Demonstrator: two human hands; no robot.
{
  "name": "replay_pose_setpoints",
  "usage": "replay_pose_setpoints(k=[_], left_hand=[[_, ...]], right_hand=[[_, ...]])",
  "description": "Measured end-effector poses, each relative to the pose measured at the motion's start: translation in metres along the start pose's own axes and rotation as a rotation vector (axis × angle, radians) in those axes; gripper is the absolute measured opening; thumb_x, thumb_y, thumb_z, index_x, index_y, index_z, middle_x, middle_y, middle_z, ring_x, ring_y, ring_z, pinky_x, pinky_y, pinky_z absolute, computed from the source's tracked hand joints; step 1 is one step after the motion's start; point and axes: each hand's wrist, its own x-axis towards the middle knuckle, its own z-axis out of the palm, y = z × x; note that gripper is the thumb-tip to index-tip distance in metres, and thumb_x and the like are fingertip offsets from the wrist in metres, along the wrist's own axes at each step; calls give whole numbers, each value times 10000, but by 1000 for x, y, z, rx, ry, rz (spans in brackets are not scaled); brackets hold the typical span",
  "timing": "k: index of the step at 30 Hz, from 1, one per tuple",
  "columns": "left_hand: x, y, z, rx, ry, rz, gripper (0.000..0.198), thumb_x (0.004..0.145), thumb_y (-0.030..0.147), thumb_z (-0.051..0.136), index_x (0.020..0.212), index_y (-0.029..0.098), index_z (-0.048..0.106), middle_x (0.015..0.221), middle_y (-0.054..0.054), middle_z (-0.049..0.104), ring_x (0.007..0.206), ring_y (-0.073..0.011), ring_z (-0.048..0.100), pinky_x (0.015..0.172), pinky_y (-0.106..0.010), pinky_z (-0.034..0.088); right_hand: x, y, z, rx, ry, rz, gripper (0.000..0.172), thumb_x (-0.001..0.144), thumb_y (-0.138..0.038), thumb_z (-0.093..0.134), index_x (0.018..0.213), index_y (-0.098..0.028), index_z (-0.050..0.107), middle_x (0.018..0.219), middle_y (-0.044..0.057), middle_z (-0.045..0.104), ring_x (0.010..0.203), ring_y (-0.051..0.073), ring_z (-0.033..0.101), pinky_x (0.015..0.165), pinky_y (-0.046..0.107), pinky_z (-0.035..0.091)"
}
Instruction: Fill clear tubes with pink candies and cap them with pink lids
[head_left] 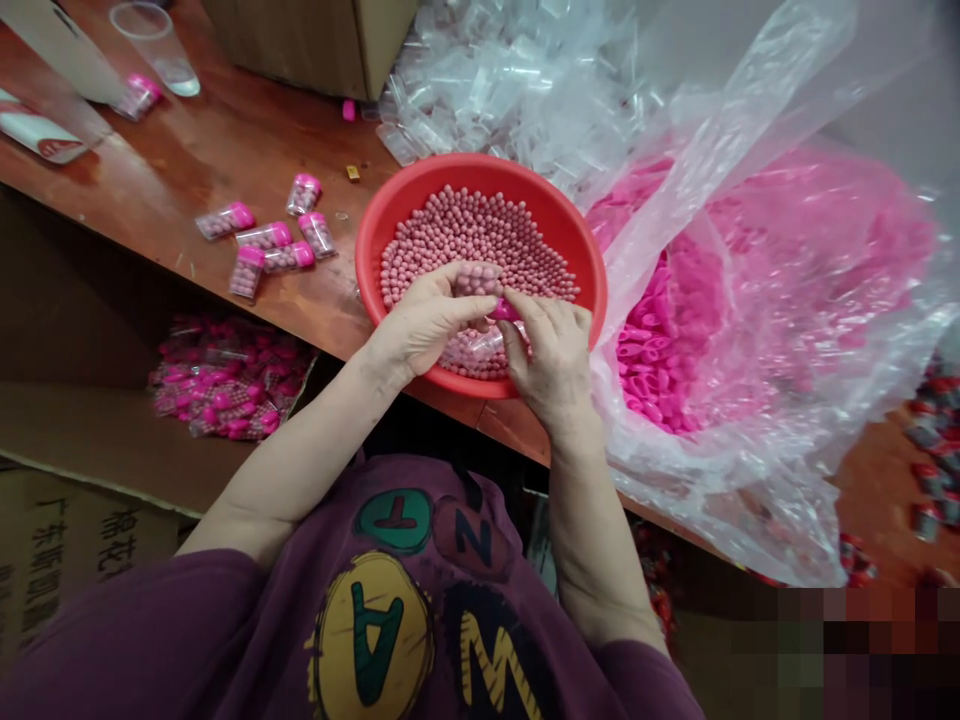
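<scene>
Over a red plastic bowl [369,245] of small pink balls [480,225], my left hand [431,315] grips a small clear container [478,280] filled with pink balls. My right hand [546,345] pinches a bright pink cap [505,310] at the container's end; whether the cap is fully seated I cannot tell. Below my hands another clear container [484,345] lies on the balls in the bowl, partly hidden by my fingers.
Several filled, pink-capped containers [264,236] lie on the wooden table [315,300] left of the bowl. Behind it are heaped clear empty containers [517,80]; at right, a plastic bag [810,300] of pink caps. A cardboard box below [75,420] holds more filled containers.
</scene>
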Motion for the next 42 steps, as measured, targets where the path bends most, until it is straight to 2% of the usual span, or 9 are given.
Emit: replay_pose_setpoints(k=[2,6,11,17,22,30,35,40,42], left_hand=[[-3,1,1,14,-22,-11,299,812,26,757,1067,166,691,956,-2,693,830,-102,666,712,-227,516],[-7,3,3,76,-85,-74,226,875,75,666,1068,190,641,968,-30,716,842,-141,698,725,-265,516],[-6,3,2,119,-136,-109,141,907,107,651,1022,174,701,961,-42,716,852,-156,685,835,-311,563],[-2,0,0,122,-157,-106,89,957,140,670,961,164,755,925,-41,721,833,-142,649,805,-281,541],[3,-2,-2,152,-105,-87,107,975,149,669,960,159,775,896,-46,733,837,-153,669,790,-280,541],[8,0,-2,47,-12,-101,131,984,152,632,1011,160,760,967,-62,771,853,-173,712,775,-303,569],[5,0,0,-18,-47,-96,146,1009,214,665,961,142,782,987,-82,796,863,-171,715,747,-296,576],[6,-5,-5,75,-79,-57,94,999,226,745,1002,166,819,937,-55,791,846,-151,689,755,-270,545],[7,-7,-6,115,-64,-51,103,1012,212,731,988,169,823,915,-47,779,821,-139,670,755,-261,531]], right_hand=[[2,4,-1,75,45,18,312,1098,-354,642,1383,-319,763,1239,85,828,1144,304,760,1093,573,595],[10,3,-14,299,210,193,267,1091,-430,688,1324,-348,788,1281,52,806,1244,289,743,1169,558,605],[26,-10,-26,441,76,255,215,1078,-420,714,1251,-350,820,1189,49,770,1251,293,726,1185,555,611],[31,-11,-20,413,5,183,192,1076,-381,715,1215,-354,845,1215,38,795,1177,273,737,1144,515,626],[29,-4,-27,329,-54,132,217,1097,-366,679,1227,-345,851,1195,52,805,1133,271,746,1110,515,626],[27,17,-32,98,-5,81,244,1063,-291,696,1242,-338,854,1169,73,790,1131,318,711,1138,625,578],[33,4,-21,221,116,91,263,1089,-245,652,1282,-324,813,1223,69,808,1145,270,746,1082,531,636],[37,-4,-17,209,60,-22,233,1077,-204,663,1232,-265,826,1175,67,820,1112,261,764,1038,504,643],[37,-2,-22,153,17,-46,225,1079,-221,676,1224,-293,834,1174,59,821,1120,271,757,1034,504,637]])
